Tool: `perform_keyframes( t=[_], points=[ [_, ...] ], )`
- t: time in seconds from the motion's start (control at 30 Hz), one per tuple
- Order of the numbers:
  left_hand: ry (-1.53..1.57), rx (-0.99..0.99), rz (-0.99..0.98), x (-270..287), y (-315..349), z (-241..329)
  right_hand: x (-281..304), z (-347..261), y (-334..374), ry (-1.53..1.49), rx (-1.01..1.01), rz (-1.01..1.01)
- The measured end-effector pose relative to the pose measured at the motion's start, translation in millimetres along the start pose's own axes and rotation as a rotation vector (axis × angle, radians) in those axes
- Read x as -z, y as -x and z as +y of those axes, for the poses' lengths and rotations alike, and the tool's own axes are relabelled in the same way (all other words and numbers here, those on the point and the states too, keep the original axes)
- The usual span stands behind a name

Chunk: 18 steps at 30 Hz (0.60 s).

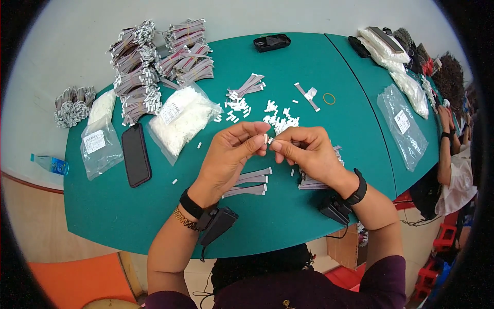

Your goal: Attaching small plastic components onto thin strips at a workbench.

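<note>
Together, the left hand (231, 154) and right hand (306, 152) meet above the green table (128, 211), fingertips pinching one small white connector (267, 139) between them. Under the wrists lie three flat grey ribbon cables (249, 184) side by side, with another small stack (311, 181) beneath the right palm. Beyond the knuckles, loose white connectors (280, 117) are scattered, too many to count. One black phone (136, 154) lies to the left, between two clear bags (100, 144) of white parts (182, 121). One yellow rubber band (329, 98) sits farther right.
</note>
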State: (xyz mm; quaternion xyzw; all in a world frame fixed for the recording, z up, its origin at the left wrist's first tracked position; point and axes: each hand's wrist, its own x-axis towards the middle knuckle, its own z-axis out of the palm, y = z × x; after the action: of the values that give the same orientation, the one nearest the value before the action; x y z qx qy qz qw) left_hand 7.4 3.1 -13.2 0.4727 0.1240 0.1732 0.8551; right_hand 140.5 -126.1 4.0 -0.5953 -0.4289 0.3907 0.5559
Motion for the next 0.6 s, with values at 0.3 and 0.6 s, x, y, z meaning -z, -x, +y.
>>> perform_keyframes(
  t=[0.3, 0.6],
  points=[
    [0.014, 0.018, -0.031, 4.8, 0.1, -2.3, -0.2, -1.2, 0.7, -0.006, -0.011, -0.014],
    [-0.003, 0.018, -0.039, 2.1, 0.4, -2.0, 0.0, -1.7, 1.4, -0.004, -0.003, -0.018]
  ],
)
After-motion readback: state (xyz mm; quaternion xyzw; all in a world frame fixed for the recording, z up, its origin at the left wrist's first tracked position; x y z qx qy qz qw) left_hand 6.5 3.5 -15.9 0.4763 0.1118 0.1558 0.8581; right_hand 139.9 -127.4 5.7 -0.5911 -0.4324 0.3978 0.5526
